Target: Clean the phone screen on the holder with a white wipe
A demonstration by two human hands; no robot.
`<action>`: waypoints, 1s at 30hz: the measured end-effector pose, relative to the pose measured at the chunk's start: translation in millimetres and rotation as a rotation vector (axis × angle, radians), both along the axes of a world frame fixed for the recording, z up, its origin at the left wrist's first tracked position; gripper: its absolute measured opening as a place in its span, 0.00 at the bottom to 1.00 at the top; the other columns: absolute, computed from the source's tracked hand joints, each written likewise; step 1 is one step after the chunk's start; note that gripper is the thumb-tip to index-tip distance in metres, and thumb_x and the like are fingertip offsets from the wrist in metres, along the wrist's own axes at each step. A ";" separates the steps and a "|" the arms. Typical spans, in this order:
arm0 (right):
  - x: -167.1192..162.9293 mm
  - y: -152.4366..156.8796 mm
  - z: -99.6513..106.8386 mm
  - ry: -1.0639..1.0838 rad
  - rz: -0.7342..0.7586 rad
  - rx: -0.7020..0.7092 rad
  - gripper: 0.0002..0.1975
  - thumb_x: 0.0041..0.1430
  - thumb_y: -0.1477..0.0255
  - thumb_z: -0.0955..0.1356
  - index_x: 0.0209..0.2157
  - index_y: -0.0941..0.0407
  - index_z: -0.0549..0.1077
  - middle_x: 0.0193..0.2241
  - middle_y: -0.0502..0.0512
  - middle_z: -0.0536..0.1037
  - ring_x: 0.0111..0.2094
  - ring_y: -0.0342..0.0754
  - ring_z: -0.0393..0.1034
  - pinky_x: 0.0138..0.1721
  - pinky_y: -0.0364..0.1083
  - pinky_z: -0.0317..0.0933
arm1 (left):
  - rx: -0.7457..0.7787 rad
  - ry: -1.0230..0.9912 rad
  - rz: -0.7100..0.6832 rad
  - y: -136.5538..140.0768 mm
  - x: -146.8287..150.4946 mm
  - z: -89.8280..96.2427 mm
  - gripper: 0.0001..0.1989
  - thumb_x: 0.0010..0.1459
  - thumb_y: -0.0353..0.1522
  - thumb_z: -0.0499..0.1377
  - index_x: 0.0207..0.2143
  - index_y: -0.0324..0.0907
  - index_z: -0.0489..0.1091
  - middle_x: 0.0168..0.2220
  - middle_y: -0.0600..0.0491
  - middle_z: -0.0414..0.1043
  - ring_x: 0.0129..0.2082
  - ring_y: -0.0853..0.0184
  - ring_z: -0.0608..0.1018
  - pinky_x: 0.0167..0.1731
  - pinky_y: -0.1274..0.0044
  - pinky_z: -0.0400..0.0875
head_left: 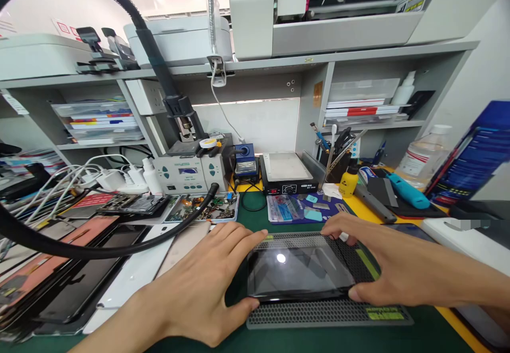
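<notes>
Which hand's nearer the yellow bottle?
Right: right hand in front of the yellow bottle, at right end of black device; left hand farther off, at device's left end.

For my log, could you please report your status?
Left fingers, right fingers holding glossy black rectangular device. Device over grey honeycomb mat. Curved black hose off to left.

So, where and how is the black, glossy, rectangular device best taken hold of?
Probably by both short ends, the left hand from the left, the right hand from the right, thumbs at the near corners, fingers at the far ones. The device looks thin and roughly level over the grey honeycomb-patterned mat, its long sides running left to right, so end grips should steady it.
</notes>
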State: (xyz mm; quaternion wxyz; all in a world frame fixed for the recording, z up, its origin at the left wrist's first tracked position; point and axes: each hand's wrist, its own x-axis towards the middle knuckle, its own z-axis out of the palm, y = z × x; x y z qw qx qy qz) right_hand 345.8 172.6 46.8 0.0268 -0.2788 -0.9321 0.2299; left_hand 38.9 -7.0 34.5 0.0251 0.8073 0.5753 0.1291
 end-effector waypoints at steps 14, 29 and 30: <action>1.3 5.5 -9.9 0.019 0.041 0.073 0.37 0.51 0.53 0.76 0.61 0.41 0.68 0.62 0.50 0.72 0.51 0.61 0.76 0.48 0.51 0.74 | -0.030 -0.024 -0.014 -0.7 2.3 0.1 0.41 0.56 0.39 0.64 0.69 0.46 0.53 0.60 0.43 0.66 0.59 0.47 0.69 0.61 0.55 0.66; 1.3 7.3 -13.1 0.033 0.050 0.093 0.36 0.49 0.53 0.77 0.60 0.41 0.70 0.64 0.50 0.70 0.54 0.65 0.75 0.44 0.51 0.75 | -0.080 0.006 -0.013 0.6 4.0 1.9 0.40 0.57 0.40 0.63 0.69 0.42 0.54 0.59 0.42 0.67 0.58 0.48 0.70 0.60 0.56 0.66; 1.3 7.4 -13.2 0.030 0.050 0.094 0.36 0.49 0.53 0.76 0.60 0.41 0.70 0.64 0.50 0.70 0.54 0.65 0.75 0.43 0.51 0.75 | -0.077 0.006 -0.013 0.3 3.8 1.8 0.40 0.57 0.40 0.63 0.68 0.42 0.54 0.59 0.42 0.67 0.58 0.48 0.70 0.60 0.56 0.66</action>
